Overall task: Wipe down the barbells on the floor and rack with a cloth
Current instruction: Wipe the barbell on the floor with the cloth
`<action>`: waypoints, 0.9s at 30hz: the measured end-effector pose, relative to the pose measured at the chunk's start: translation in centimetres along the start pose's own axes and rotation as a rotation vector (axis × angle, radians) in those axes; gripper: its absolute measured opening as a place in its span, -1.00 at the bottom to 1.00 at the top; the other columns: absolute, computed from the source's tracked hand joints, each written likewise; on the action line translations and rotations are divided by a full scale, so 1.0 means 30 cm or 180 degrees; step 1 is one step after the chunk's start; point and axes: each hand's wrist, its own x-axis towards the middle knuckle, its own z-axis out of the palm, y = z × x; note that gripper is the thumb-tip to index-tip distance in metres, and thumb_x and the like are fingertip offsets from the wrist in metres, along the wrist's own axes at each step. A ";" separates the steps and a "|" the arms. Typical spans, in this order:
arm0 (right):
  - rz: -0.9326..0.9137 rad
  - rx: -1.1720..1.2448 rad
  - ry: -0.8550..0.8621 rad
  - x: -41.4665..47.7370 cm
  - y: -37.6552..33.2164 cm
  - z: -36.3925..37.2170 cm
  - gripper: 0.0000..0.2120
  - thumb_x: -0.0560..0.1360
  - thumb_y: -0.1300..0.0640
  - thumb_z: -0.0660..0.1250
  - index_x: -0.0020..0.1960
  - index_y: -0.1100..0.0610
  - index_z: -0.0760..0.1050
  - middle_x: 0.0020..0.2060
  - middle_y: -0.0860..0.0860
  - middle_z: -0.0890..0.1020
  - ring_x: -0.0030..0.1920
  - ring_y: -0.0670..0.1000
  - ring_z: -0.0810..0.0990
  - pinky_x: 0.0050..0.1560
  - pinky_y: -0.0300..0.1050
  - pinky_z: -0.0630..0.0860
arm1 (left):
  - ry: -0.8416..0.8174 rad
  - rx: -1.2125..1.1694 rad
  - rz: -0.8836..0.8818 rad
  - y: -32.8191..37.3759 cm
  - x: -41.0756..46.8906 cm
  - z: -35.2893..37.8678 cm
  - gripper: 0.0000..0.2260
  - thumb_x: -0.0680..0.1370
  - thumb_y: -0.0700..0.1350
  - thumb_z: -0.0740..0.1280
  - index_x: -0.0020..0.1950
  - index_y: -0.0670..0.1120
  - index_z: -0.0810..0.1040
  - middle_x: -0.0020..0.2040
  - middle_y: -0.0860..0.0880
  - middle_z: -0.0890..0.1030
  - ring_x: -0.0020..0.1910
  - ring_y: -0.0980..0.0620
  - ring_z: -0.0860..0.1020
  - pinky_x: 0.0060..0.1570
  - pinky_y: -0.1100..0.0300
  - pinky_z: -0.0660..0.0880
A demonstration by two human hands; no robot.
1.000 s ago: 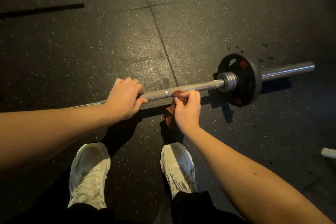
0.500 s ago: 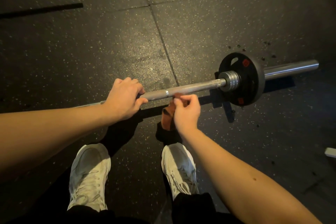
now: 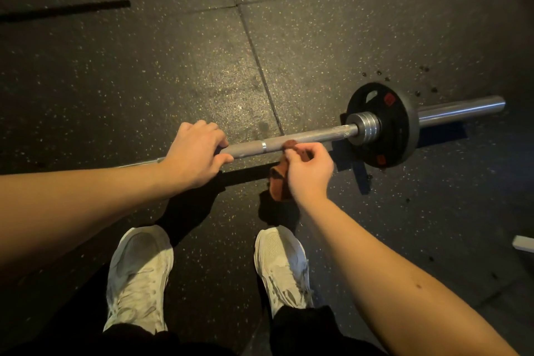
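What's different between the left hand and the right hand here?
The left hand grips the barbell shaft bare; the right hand pinches a reddish cloth against it. The left hand's fingers wrap over the shaft, while the right hand's fingertips bunch at its near side, cloth hanging below. The left hand sits farther from the black weight plate than the right hand. Both are on the same shaft.

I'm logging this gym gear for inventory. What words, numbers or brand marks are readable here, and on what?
No text here can be read.
Weight plate: the upper red patch and lower red patch may be labels, but are too blurred to read.
Barbell shaft: no marking legible.
White shoes: no logo or lettering legible.
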 end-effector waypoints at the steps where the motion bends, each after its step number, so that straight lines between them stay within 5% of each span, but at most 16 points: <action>1: 0.0061 0.0044 0.0170 0.019 0.001 -0.017 -0.89 0.48 0.16 0.50 -0.08 0.05 0.57 -0.07 0.00 0.65 -0.04 -0.04 0.64 0.14 0.05 0.61 | 0.0000 0.0011 -0.0002 0.000 -0.001 0.001 -0.76 0.57 0.16 0.39 0.08 0.03 0.61 -0.07 0.14 0.43 0.05 0.00 0.47 0.08 0.05 0.27; 5: 0.0327 0.0468 0.0530 0.012 -0.020 -0.001 -0.89 0.52 0.18 0.49 -0.06 0.06 0.56 -0.06 0.01 0.65 -0.03 -0.02 0.66 0.17 0.08 0.62 | -0.0072 0.0091 -0.0026 0.010 0.010 -0.007 -0.74 0.57 0.18 0.38 0.10 0.03 0.61 -0.02 0.10 0.51 0.07 0.01 0.47 0.12 0.04 0.29; 15: 0.0415 0.0805 -0.0953 -0.125 -0.041 0.045 -0.84 0.48 0.15 0.54 0.05 0.06 0.66 -0.05 0.00 0.74 0.00 -0.01 0.71 0.02 -0.10 0.65 | 0.0028 -0.0076 -0.0160 0.040 -0.032 -0.033 -0.61 0.54 0.22 0.40 0.28 0.06 0.58 0.21 0.06 0.57 0.25 -0.04 0.43 0.19 0.00 0.23; 21: 0.0488 0.1452 -0.1601 -0.195 -0.088 0.000 -0.60 0.33 0.26 0.43 0.17 0.13 0.62 0.04 0.11 0.74 0.11 0.08 0.70 0.18 0.04 0.62 | -0.0520 -0.1875 -0.0716 0.075 -0.101 -0.066 -0.61 0.44 0.33 0.32 0.13 0.15 0.64 -0.04 0.21 0.65 0.06 0.08 0.58 0.24 -0.02 0.45; 27: 0.0668 0.1867 -0.2001 -0.219 -0.078 -0.017 -0.51 0.40 0.53 0.42 0.24 0.15 0.54 0.06 -0.01 0.72 0.13 0.00 0.67 0.05 -0.15 0.58 | -0.0515 -0.2553 -0.0980 0.060 -0.130 -0.053 -0.84 0.57 -0.07 0.47 -0.14 -0.13 0.64 -0.28 -0.02 0.61 -0.29 0.13 0.48 -0.12 0.08 0.50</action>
